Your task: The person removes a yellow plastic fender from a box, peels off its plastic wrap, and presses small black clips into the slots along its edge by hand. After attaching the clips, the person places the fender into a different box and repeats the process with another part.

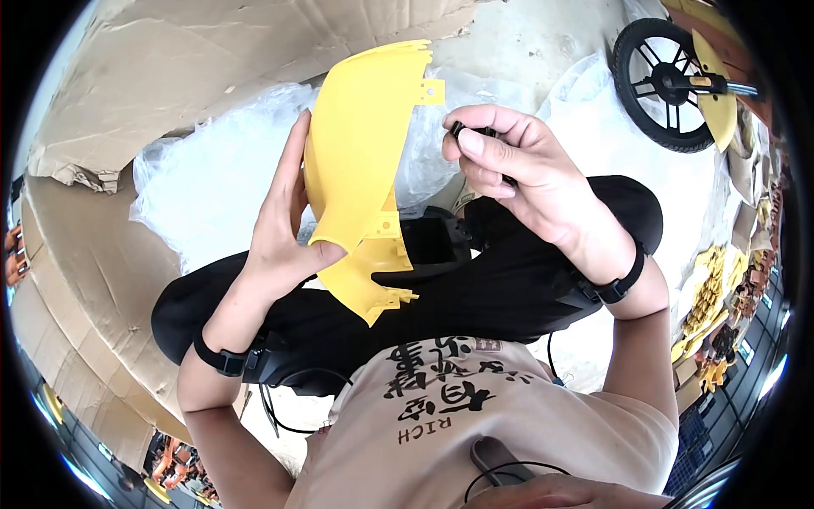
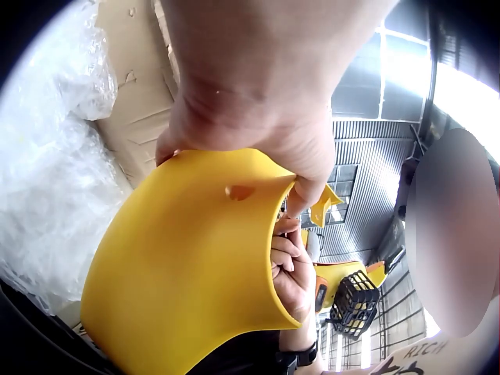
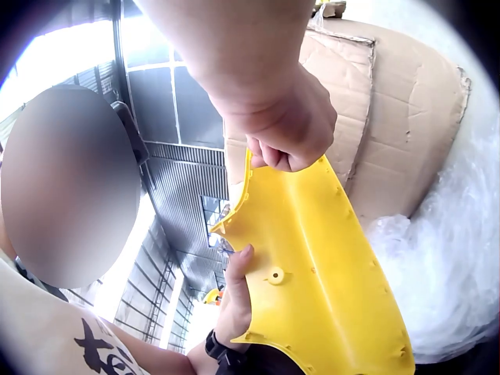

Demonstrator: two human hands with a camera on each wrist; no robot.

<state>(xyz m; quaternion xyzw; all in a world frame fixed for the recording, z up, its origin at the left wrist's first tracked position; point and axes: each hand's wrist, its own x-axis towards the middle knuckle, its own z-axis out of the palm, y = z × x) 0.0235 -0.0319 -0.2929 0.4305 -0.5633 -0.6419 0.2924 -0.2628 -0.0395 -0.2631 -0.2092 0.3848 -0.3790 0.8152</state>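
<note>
Apparently mid-fitting: left hand [image 1: 280,229] fingers clamp the yellow cover [image 1: 360,161] above the lap [image 1: 509,293], right hand [image 1: 526,182] fingers pinch a small black part [image 1: 460,129], perhaps a screw, at its 2 o'clock, next needing alignment with the cover's tab [image 1: 432,91].

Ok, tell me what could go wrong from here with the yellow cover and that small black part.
1. The right hand only pinches the small black part at its fingertips; dropped, it could vanish in the crumpled plastic wrap nearby.
2. The left hand holds the yellow cover alone by one edge, so pushing on it may twist it loose.
3. The cover's thin tabs might snap under pressure.
</note>
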